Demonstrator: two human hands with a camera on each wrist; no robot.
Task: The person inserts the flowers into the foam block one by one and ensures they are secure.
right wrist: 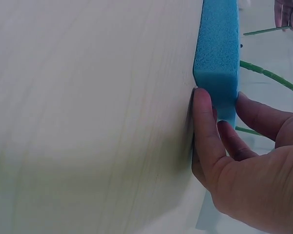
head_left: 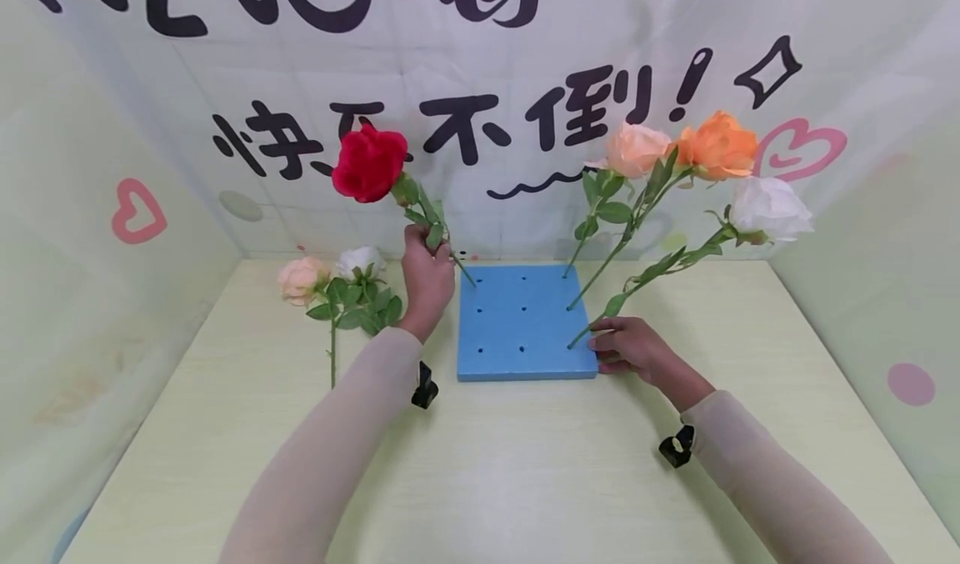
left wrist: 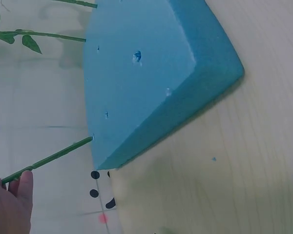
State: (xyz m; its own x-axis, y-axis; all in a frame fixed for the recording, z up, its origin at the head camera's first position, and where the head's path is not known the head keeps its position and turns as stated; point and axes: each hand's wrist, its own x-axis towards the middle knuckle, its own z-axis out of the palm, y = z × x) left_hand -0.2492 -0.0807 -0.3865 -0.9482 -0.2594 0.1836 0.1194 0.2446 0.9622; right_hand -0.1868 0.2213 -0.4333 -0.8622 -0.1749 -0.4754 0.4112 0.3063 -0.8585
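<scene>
left hand: grip clamped on the red rose, stem end at the blue block's back-left hole. right hand: grip pinching the block's right side. white rose, orange rose, peach rose stand in right-hand holes. two loose roses lie left on worktop.

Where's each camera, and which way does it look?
Head: on the head, looking forward and down at the blue block; left hand, right hand and sleeves show.
Left wrist: on that wrist, facing the block and a green stem; left hand partly shows.
Right wrist: on that wrist, facing the block's side; right hand big, left hand tiny.
Both wrist views share the block.
</scene>
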